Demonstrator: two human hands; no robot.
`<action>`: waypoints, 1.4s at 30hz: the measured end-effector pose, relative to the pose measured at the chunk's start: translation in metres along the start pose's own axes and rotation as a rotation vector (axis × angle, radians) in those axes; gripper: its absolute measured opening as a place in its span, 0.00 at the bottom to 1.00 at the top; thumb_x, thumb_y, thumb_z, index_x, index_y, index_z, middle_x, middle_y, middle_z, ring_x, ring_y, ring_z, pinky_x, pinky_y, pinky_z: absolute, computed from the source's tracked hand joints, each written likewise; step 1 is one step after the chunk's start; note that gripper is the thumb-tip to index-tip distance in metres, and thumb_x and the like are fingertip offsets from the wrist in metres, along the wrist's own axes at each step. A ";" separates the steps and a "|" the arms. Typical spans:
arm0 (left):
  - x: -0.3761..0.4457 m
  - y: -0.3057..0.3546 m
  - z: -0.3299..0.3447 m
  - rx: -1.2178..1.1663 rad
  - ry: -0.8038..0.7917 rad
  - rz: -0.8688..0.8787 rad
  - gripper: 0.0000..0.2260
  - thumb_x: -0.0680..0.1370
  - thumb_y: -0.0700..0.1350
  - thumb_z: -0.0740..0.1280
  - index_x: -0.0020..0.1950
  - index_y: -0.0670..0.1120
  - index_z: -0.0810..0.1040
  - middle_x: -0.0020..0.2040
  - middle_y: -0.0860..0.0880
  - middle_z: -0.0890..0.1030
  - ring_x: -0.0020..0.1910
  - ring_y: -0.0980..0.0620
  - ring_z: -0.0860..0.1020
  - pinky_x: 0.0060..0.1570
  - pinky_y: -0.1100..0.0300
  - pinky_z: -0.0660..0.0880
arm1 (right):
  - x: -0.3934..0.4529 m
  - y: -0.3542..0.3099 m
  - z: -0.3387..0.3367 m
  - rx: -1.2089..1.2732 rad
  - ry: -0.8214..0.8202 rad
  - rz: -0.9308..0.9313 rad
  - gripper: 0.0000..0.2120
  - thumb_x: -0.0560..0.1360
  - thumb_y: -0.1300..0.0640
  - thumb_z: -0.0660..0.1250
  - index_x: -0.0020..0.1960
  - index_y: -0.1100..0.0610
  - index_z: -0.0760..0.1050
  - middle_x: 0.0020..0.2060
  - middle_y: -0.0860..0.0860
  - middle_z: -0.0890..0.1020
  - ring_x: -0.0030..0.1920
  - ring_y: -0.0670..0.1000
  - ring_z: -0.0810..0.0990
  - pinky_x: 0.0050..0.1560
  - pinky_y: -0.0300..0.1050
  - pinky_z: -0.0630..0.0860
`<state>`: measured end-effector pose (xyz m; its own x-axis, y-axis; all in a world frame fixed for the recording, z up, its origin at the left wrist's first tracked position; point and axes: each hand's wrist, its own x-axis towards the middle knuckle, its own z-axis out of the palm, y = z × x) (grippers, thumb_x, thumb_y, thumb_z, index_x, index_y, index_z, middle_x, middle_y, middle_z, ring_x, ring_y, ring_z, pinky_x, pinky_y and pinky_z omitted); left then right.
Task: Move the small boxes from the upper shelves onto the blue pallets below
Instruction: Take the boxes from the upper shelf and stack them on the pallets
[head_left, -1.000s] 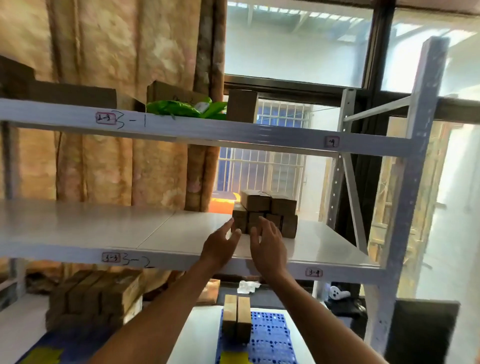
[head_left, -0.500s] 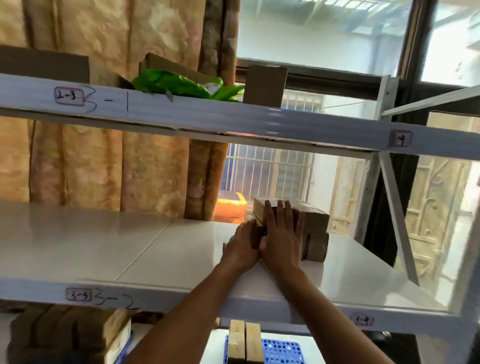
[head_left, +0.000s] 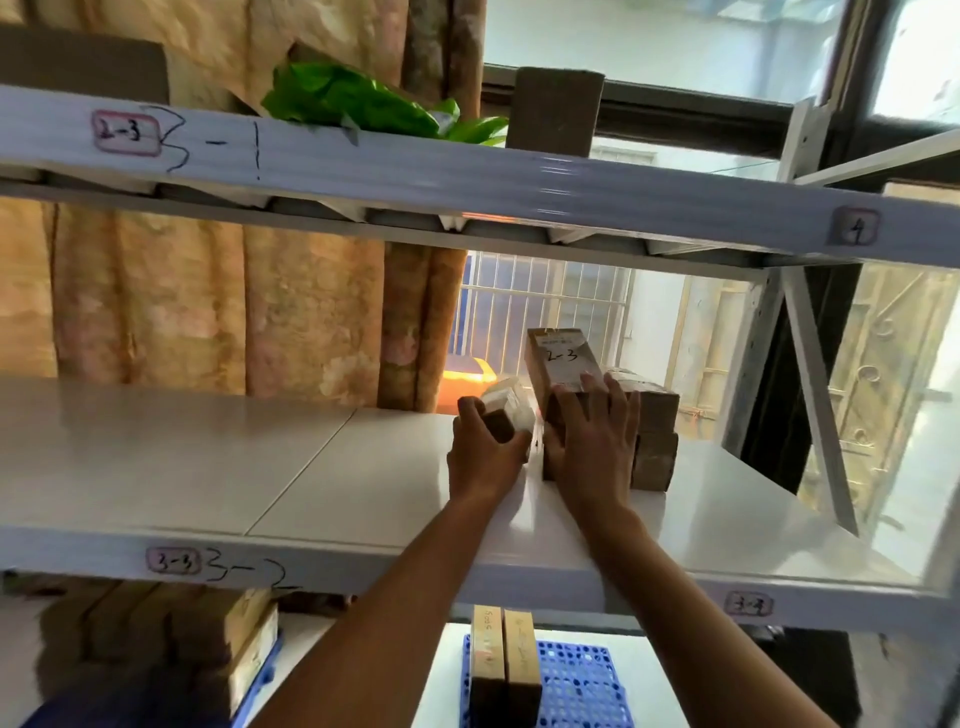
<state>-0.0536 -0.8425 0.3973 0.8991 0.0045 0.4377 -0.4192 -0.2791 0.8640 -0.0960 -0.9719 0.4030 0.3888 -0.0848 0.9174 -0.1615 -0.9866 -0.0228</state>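
Observation:
A small stack of brown cardboard boxes (head_left: 652, 415) stands on the white middle shelf (head_left: 260, 467), right of centre. My left hand (head_left: 483, 452) grips one small box (head_left: 506, 408), tilted and pulled a little away from the stack's left side. My right hand (head_left: 592, 441) lies flat on the stack's front, fingers over the top box marked "2-3" (head_left: 558, 358). Below the shelf, two narrow boxes (head_left: 504, 660) lie side by side on a blue pallet (head_left: 582, 686).
The upper shelf beam (head_left: 467, 176) carries a green bag (head_left: 353, 101) and cardboard boxes (head_left: 553, 109). A larger carton pile (head_left: 156, 639) sits low at the left on another blue pallet. A diagonal brace (head_left: 815, 395) and upright close the right end.
The view has closed in on the shelf. My left hand has taken one small box and tilted it off the stack's left side. My right hand has slid onto the top box.

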 end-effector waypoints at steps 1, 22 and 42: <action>0.000 0.001 -0.001 -0.050 0.045 -0.018 0.27 0.72 0.54 0.76 0.64 0.51 0.64 0.63 0.48 0.77 0.61 0.46 0.79 0.53 0.58 0.72 | -0.001 -0.001 0.000 0.012 0.012 -0.002 0.22 0.73 0.52 0.74 0.66 0.52 0.77 0.72 0.58 0.74 0.76 0.64 0.66 0.79 0.68 0.54; 0.001 0.013 -0.012 -0.681 -0.047 -0.043 0.29 0.73 0.36 0.76 0.69 0.48 0.67 0.57 0.47 0.78 0.52 0.53 0.81 0.43 0.66 0.81 | -0.005 -0.002 -0.016 0.656 0.128 0.336 0.41 0.72 0.38 0.76 0.77 0.51 0.63 0.68 0.52 0.76 0.62 0.49 0.71 0.58 0.49 0.75; -0.164 0.051 -0.059 -0.691 0.096 0.141 0.25 0.71 0.36 0.72 0.65 0.48 0.71 0.55 0.44 0.81 0.47 0.56 0.83 0.44 0.66 0.79 | -0.076 -0.020 -0.159 0.935 0.039 0.575 0.32 0.75 0.35 0.66 0.75 0.42 0.63 0.64 0.45 0.76 0.63 0.50 0.78 0.58 0.58 0.82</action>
<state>-0.2299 -0.8010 0.3844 0.8289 0.1067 0.5491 -0.5430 0.3895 0.7439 -0.2669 -0.9236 0.3971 0.4439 -0.5780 0.6847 0.4483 -0.5184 -0.7282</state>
